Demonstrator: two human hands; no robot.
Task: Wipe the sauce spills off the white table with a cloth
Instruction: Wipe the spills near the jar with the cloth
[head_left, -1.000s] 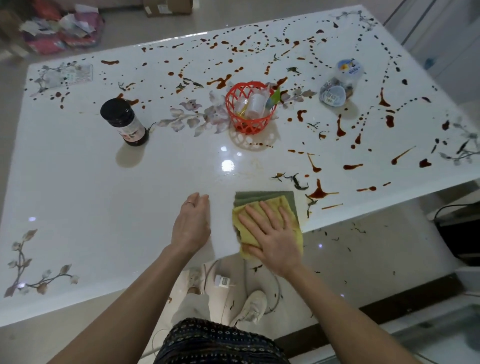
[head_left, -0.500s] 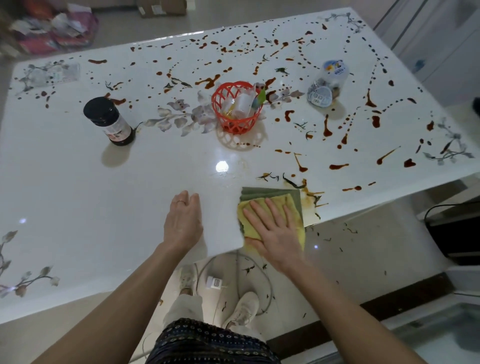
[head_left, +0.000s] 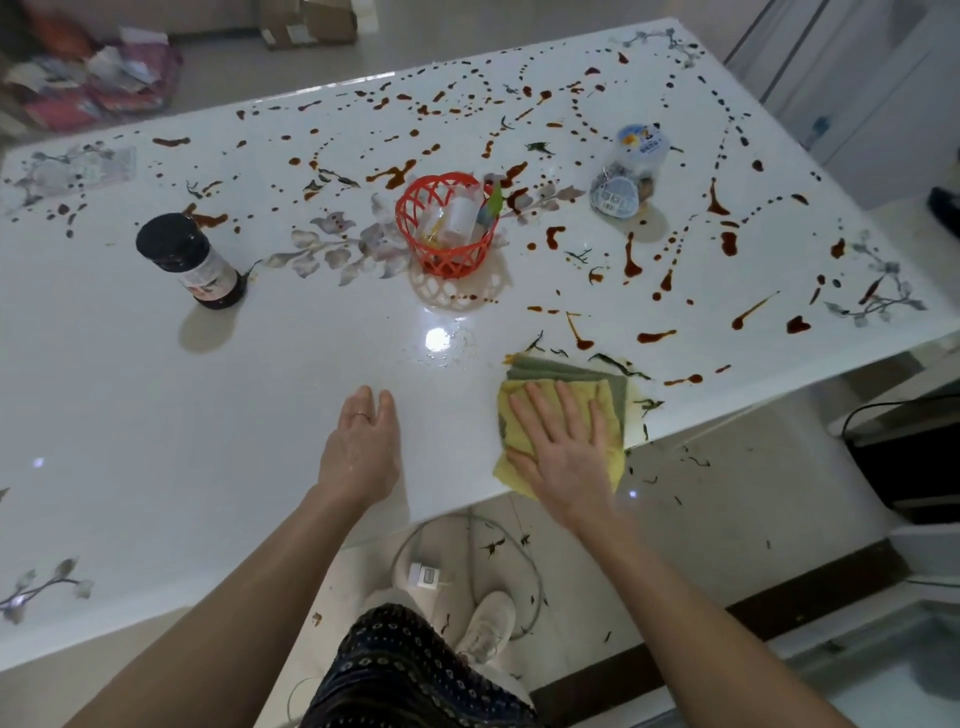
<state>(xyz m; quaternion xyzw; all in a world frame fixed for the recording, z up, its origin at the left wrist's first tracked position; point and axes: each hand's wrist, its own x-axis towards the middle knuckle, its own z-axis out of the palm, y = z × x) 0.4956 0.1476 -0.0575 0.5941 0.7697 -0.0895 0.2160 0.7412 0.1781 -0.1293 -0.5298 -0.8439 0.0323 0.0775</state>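
Observation:
A folded yellow and green cloth (head_left: 566, 379) lies at the near edge of the white table (head_left: 208, 415), partly hanging over it. My right hand (head_left: 563, 447) presses flat on the cloth with straight, spread fingers. My left hand (head_left: 361, 447) rests flat on the bare tabletop to the left of the cloth, a ring on one finger. Brown sauce spills (head_left: 654, 335) dot the far and right parts of the table, the nearest ones just beyond the cloth. A faint yellowish smear (head_left: 636, 421) shows right of the cloth.
A dark sauce bottle (head_left: 195, 260) stands at the left. An orange basket (head_left: 447, 231) holding small items sits mid-table. A clear plastic jar (head_left: 628, 169) lies on its side at the right. Below the table edge are my shoes, a cable and an adapter (head_left: 426, 574).
My right hand slid the cloth to the right along the near edge over a large splash, which is now gone, leaving a faint smear. The left hand stayed flat in place.

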